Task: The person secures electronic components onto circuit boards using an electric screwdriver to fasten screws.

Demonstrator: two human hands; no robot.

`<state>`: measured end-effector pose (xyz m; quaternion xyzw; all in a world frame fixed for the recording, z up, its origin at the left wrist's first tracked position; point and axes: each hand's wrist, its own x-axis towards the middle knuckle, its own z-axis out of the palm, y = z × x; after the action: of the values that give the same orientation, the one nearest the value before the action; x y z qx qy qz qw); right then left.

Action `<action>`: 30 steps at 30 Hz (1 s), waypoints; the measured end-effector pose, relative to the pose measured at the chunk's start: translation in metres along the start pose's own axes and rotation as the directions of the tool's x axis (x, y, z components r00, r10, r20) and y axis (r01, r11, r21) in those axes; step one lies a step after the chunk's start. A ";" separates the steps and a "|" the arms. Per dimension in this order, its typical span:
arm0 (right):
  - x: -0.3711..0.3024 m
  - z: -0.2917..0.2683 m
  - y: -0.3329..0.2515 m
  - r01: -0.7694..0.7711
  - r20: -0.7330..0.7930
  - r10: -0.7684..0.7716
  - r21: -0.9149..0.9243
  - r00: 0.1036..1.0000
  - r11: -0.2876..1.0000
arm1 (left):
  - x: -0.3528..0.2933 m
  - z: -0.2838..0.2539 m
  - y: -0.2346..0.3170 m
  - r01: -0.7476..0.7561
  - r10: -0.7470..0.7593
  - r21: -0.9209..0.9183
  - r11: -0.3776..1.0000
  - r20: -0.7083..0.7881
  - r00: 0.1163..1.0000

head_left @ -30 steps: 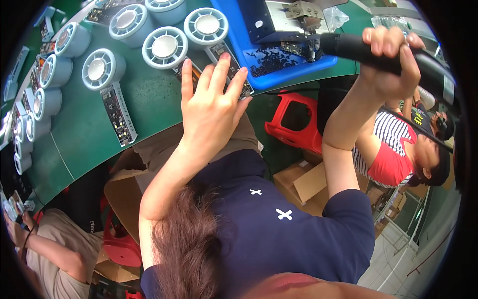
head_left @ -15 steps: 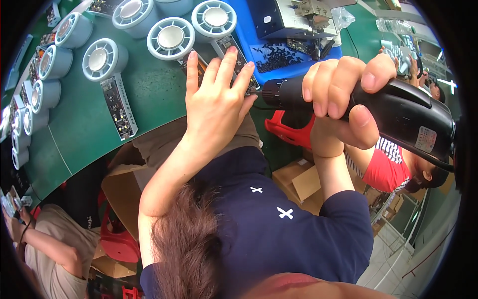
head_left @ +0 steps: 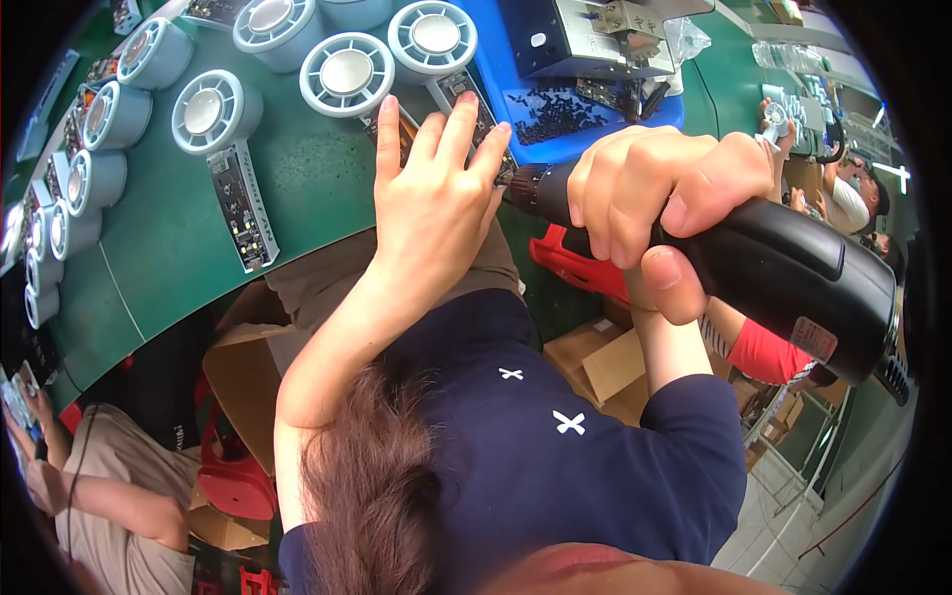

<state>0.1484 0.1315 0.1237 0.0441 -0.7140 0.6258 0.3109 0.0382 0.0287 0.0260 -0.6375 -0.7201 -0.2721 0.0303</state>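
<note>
With fingers spread, my left hand lies over the handles of two light-blue handheld fans at the near table edge. Its fingertips touch an exposed circuit board in the handle of the right fan. The other fan sits just left of it, its handle partly under my fingers. My right hand is wrapped round a black electric screwdriver, held nearly level. Its front end meets the near end of the right handle, beside my left fingers; the bit is hidden.
A blue tray holds small black screws and a metal machine. Another fan with its board exposed lies to the left, and several more line the table's left side. Co-workers sit at both sides; a red stool stands below the table.
My right hand has shifted left with the screwdriver, whose front end is now closer to the handle and whose rear end has swung lower. My left hand has stayed nearly still.
</note>
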 end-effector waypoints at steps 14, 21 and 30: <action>-0.013 -0.014 -0.016 0.153 -0.036 -0.150 0.164 0.988 0.974 | -0.020 -0.049 -0.005 -0.051 0.050 -0.173 0.984 -0.006 0.999; -0.017 -0.034 -0.034 0.215 -0.006 -0.215 0.085 0.977 0.973 | -0.042 -0.041 -0.030 -0.092 0.070 -0.177 0.980 -0.125 0.990; -0.023 -0.037 -0.040 0.198 -0.002 -0.198 0.060 0.980 0.978 | -0.034 -0.025 -0.006 0.020 -0.022 -0.014 1.000 -0.181 0.983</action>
<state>0.1996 0.1499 0.1480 0.1253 -0.6876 0.6128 0.3688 0.0307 -0.0128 0.0322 -0.6029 -0.7193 -0.3336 0.0889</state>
